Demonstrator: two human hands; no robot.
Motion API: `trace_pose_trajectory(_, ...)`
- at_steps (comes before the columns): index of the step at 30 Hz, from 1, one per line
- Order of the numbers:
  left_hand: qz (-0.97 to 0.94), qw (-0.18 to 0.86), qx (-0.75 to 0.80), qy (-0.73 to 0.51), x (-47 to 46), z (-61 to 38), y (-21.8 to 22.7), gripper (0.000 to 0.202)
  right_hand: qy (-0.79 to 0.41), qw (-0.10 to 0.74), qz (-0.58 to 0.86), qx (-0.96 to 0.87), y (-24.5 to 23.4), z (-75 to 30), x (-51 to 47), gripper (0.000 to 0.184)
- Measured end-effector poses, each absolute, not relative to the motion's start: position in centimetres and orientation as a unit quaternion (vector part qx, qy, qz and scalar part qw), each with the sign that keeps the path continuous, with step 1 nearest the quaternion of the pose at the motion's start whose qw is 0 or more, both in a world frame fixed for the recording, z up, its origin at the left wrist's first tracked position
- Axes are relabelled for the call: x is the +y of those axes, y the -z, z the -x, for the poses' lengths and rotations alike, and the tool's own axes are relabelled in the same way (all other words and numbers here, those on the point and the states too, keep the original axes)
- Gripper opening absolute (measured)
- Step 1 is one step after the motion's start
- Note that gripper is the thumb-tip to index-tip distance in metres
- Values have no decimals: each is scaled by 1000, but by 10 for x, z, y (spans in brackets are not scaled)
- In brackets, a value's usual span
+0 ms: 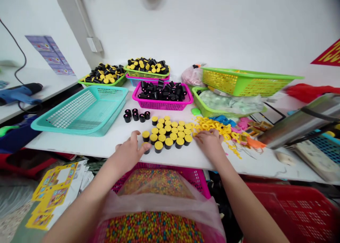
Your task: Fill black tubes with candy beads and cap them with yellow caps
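Observation:
Several small black tubes with yellow caps (167,131) stand in rows near the table's front edge. My left hand (130,151) rests at the left end of that cluster, fingers curled round a capped tube at the front. My right hand (209,142) lies at the right end, fingers bent over the edge of a pile of loose yellow caps (212,125); what it holds, if anything, is hidden. A few open black tubes (135,115) stand just behind the cluster.
An empty teal basket (82,110) sits left, a pink basket of black tubes (162,94) behind, green baskets (247,82) of capped tubes and bags farther back. A pink basket with a bag of coloured beads (156,214) is at my lap. A red crate (297,211) is lower right.

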State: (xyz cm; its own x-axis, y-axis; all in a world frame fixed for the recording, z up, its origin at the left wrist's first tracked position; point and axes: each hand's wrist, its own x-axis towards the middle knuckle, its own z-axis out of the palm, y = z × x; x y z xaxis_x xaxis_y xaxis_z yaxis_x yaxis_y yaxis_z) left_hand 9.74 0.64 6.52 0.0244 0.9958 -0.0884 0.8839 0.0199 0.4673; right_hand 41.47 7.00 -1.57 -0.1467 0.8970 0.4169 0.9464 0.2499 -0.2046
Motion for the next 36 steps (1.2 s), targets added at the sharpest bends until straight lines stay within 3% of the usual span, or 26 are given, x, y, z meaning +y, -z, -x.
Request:
trace_pose_trajectory(5,-718,47,663,-208,77,-95,-80,37,107,225,629,-737,5,-406,62,25)
trace_pose_trajectory(9,-695,-32,708,-125,135,-106,-65,42,119,355,610,-698,-10,-407,47,26)
trace_pose_trajectory(13,-705,-15,703,-93,160,-111,-51,32,79,442,611,-652,-23,-410,26,25)
trace_pose_trajectory(19,-732,9,674,-100,152,-106,-79,27,-123,543,533,-637,-51,-387,-6,23)
trace_pose_trajectory(22,-770,32,596,-226,109,-109,-101,28,-204,591,475,-620,-71,-360,-22,17)
trace_pose_trajectory(24,-795,120,492,-334,67,-115,-107,26,-272,596,431,-620,-79,-342,-30,11)
trace_pose_trajectory(27,-787,266,404,-382,7,-122,-99,28,-316,575,412,-633,-78,-325,-29,9)
trace_pose_trajectory(31,-759,314,422,-384,-31,-118,-74,30,-284,500,452,-682,-62,-325,-18,15)
trace_pose_trajectory(36,-751,317,440,-376,-38,-106,-63,36,-333,66,392,-855,-26,-325,-28,15)
